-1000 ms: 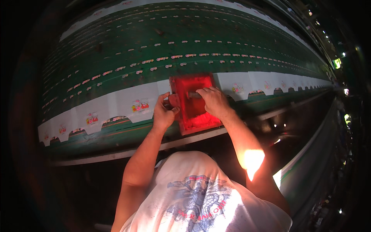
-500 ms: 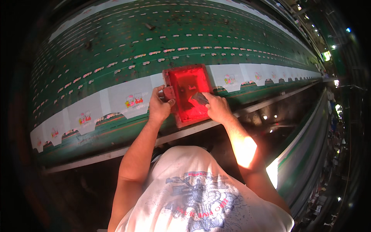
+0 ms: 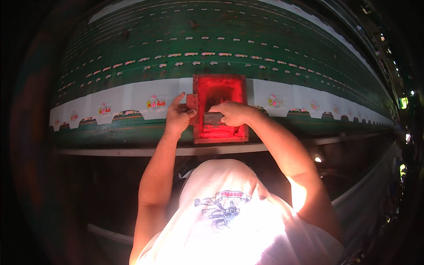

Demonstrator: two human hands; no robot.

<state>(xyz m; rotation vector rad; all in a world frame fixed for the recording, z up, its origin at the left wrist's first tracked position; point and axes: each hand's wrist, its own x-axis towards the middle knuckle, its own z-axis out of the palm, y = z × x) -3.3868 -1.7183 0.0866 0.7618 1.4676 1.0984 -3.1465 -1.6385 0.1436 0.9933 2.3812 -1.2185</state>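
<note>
A screen printing frame [image 3: 221,140] with a wet red ink bed lies on a row of white cut pieces [image 3: 137,102] along the near side of a long green table. My left hand [image 3: 176,118] is at the frame's left edge, its thumb and fingers around the reddish block [image 3: 191,102] fixed there. Inside the frame, my right hand [image 3: 232,114] grips a dark flat squeegee [image 3: 213,118], which lies crosswise over the red ink. My right fingers cover part of the squeegee and of the screen.
The green table [image 3: 128,46] carries rows of small printed marks. White pieces with colourful cartoon prints [image 3: 276,100] run on to both sides of the frame. A pale rail [image 3: 119,152] edges the table in front of me. Bright lights show at far right.
My right hand has moved left across the frame, and the squeegee has turned to lie crosswise. The left hand stays at the side block. The whole view has rotated slightly.
</note>
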